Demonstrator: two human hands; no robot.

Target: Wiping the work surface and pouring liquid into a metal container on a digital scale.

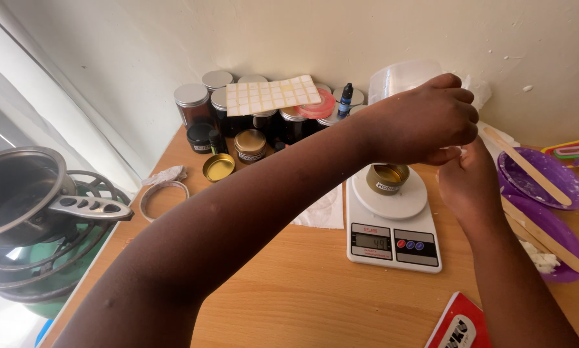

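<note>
My left hand [421, 122] reaches across from the left and hovers above a small gold tin [387, 178] that sits on the round platform of a white kitchen scale [392, 241]. Its fingers are pinched together at the right. My right hand [470, 183] is just below and to the right, its fingers meeting those of the left hand. Something small and pale seems pinched between the two hands, but it is too hidden to name.
Dark jars with silver lids [193, 103], a white sticker sheet [273, 95] and a blue dropper bottle [346, 100] stand at the back. Purple plates with wooden sticks [544, 180] lie right. A steel pot [19, 193] sits on a burner left. A red packet [460, 325] lies near the front.
</note>
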